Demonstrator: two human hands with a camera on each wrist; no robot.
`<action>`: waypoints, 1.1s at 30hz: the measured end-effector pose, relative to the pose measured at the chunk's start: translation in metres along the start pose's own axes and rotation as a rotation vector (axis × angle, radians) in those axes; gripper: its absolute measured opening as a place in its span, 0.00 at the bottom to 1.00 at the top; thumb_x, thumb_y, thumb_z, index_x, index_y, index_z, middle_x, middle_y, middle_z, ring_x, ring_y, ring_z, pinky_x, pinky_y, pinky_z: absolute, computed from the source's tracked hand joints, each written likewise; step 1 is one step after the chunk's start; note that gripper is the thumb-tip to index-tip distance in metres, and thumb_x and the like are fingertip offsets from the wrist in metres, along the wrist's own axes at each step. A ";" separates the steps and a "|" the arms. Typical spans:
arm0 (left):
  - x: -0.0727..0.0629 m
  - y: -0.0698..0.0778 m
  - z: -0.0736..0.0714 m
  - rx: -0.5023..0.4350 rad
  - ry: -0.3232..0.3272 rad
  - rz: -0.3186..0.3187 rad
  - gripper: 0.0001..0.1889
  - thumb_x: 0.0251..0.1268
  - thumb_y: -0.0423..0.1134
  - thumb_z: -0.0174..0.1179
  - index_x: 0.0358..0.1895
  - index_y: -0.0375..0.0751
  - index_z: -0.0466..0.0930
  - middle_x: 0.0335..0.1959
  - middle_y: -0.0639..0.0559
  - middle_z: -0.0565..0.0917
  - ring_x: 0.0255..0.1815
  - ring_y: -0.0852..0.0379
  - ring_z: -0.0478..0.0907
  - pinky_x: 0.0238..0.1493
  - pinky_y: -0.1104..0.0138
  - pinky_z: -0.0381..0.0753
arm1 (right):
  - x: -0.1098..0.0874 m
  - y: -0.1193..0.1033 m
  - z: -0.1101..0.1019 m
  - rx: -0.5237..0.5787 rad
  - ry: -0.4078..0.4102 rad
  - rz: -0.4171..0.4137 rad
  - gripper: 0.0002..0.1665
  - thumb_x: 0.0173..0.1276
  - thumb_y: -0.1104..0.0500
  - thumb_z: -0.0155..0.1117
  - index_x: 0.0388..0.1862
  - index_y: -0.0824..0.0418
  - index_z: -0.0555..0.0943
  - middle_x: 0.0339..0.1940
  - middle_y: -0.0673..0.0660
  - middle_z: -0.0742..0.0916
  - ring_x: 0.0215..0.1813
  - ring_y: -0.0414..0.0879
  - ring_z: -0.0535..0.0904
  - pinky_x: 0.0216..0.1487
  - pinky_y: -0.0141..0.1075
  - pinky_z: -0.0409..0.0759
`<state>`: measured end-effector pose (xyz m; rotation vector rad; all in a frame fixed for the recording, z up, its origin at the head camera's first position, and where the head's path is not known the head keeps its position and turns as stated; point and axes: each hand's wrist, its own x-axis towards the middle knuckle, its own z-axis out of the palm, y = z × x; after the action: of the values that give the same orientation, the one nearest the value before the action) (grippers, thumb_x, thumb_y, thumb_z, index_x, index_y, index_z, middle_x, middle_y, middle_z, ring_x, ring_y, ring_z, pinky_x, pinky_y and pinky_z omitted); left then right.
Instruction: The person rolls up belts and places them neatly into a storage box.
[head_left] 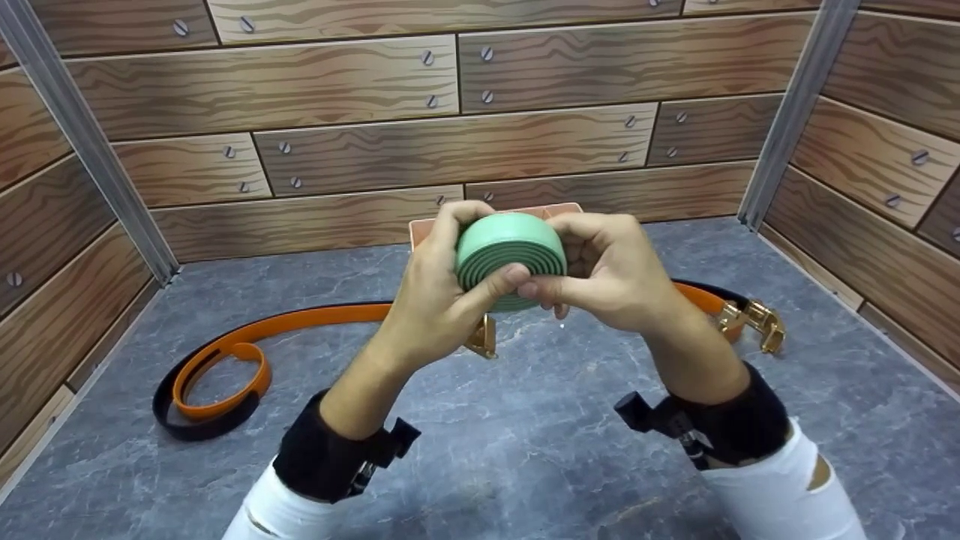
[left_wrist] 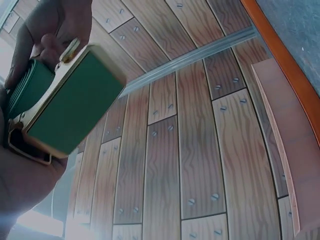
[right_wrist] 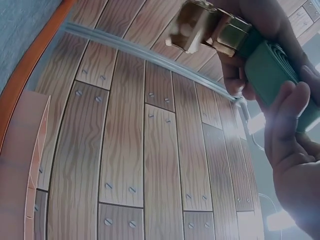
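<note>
A green belt (head_left: 512,232), wound into a tight coil, is held up between both hands above the table. My left hand (head_left: 427,307) grips the coil's left side, thumb across its face. From the right, my right hand (head_left: 619,277) pinches it, thumb tip close to the left thumb. The belt's gold buckle (head_left: 484,337) sticks out below the left hand; a green-faced plate (left_wrist: 77,102) on it shows in the left wrist view. In the right wrist view, the buckle (right_wrist: 197,27) extends from the coil's end.
An orange belt with a dark underside (head_left: 300,316) lies across the grey table (head_left: 525,450), looped at its left end, a gold buckle (head_left: 761,322) at its right. Behind the hands stands a pink divided box (head_left: 566,210). Wood-patterned panels (head_left: 360,82) wall the back and sides.
</note>
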<state>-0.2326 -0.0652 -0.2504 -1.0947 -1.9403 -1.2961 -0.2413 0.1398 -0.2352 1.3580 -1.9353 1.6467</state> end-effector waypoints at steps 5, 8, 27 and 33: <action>0.001 0.000 0.003 -0.097 0.079 0.001 0.26 0.68 0.51 0.63 0.55 0.34 0.67 0.45 0.44 0.79 0.43 0.57 0.80 0.45 0.62 0.80 | 0.000 0.000 0.002 0.041 0.076 -0.045 0.19 0.53 0.73 0.76 0.43 0.80 0.81 0.32 0.54 0.89 0.17 0.43 0.81 0.14 0.36 0.78; 0.001 0.001 0.006 -0.153 0.088 -0.002 0.25 0.72 0.52 0.58 0.56 0.32 0.67 0.44 0.43 0.80 0.43 0.57 0.80 0.45 0.63 0.81 | -0.001 -0.001 0.002 0.073 0.139 -0.064 0.20 0.54 0.70 0.77 0.44 0.77 0.82 0.32 0.55 0.89 0.17 0.43 0.81 0.14 0.36 0.78; 0.001 0.004 0.001 -0.353 -0.155 -0.206 0.29 0.61 0.29 0.68 0.64 0.33 0.66 0.47 0.40 0.80 0.27 0.49 0.83 0.28 0.59 0.85 | 0.002 0.000 -0.002 0.161 0.328 -0.080 0.15 0.54 0.68 0.78 0.41 0.70 0.85 0.30 0.59 0.90 0.16 0.43 0.80 0.14 0.33 0.77; 0.002 0.004 0.003 -0.511 -0.102 -0.227 0.31 0.62 0.26 0.66 0.67 0.34 0.64 0.47 0.36 0.81 0.24 0.48 0.84 0.25 0.52 0.86 | 0.002 0.002 0.002 0.063 0.294 -0.028 0.18 0.55 0.64 0.79 0.44 0.68 0.85 0.30 0.53 0.90 0.14 0.38 0.76 0.13 0.30 0.73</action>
<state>-0.2306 -0.0612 -0.2481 -1.2167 -1.8966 -1.9711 -0.2430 0.1373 -0.2358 1.0860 -1.7021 1.7921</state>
